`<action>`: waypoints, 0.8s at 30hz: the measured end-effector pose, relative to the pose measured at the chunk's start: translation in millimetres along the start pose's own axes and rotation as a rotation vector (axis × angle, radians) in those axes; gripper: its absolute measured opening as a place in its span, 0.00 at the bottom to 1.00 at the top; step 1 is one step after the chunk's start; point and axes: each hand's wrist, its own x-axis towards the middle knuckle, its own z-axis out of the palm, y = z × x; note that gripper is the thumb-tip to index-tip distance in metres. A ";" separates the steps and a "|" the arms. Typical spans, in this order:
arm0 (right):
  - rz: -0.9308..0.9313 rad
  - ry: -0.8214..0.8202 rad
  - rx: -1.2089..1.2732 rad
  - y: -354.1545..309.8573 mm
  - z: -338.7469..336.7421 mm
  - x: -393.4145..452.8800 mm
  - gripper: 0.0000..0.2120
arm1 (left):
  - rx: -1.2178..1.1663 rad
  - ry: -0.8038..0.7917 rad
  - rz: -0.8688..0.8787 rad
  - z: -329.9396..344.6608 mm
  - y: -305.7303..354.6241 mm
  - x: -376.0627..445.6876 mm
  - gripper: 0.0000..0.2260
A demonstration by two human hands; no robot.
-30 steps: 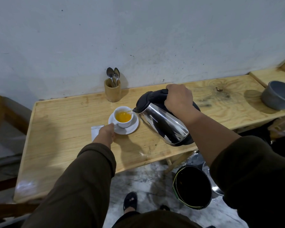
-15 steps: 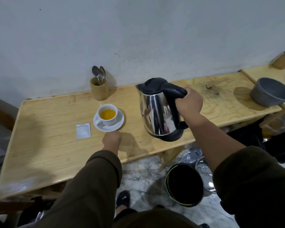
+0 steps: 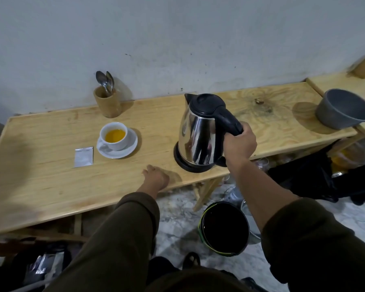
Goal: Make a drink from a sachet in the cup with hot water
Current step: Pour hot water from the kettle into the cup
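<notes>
A white cup (image 3: pixel 113 135) holding orange liquid stands on a white saucer (image 3: pixel 126 151) on the wooden table (image 3: pixel 40 186). Left of the saucer lies a flat silver sachet (image 3: pixel 83 157). The steel kettle (image 3: pixel 200 133) with a black lid and handle stands upright on the table to the right of the cup. My right hand (image 3: pixel 239 144) is closed around the kettle's handle. My left hand (image 3: pixel 156 178) rests on the table near its front edge, below and to the right of the saucer, holding nothing, fingers loosely curled.
A wooden holder with spoons (image 3: pixel 107 102) stands at the wall behind the cup. A grey bowl (image 3: pixel 343 109) sits at the table's right end. A black bucket (image 3: pixel 224 228) stands on the floor under the table's front edge.
The kettle went from tilted over the cup to upright, moved right and came down onto the table. My left hand left the saucer and slid back to the front edge.
</notes>
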 end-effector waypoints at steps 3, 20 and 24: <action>0.002 -0.010 0.020 4.5 1.6 4.1 0.09 | 0.025 -0.022 -0.011 -0.8 7.6 -3.4 0.26; -0.046 -0.075 -0.017 25.5 7.3 6.3 0.04 | 0.079 -0.003 -0.039 8.5 6.1 9.5 0.25; -0.113 -0.081 -0.089 25.7 7.0 3.0 0.11 | -0.013 0.031 -0.048 6.8 1.8 2.8 0.26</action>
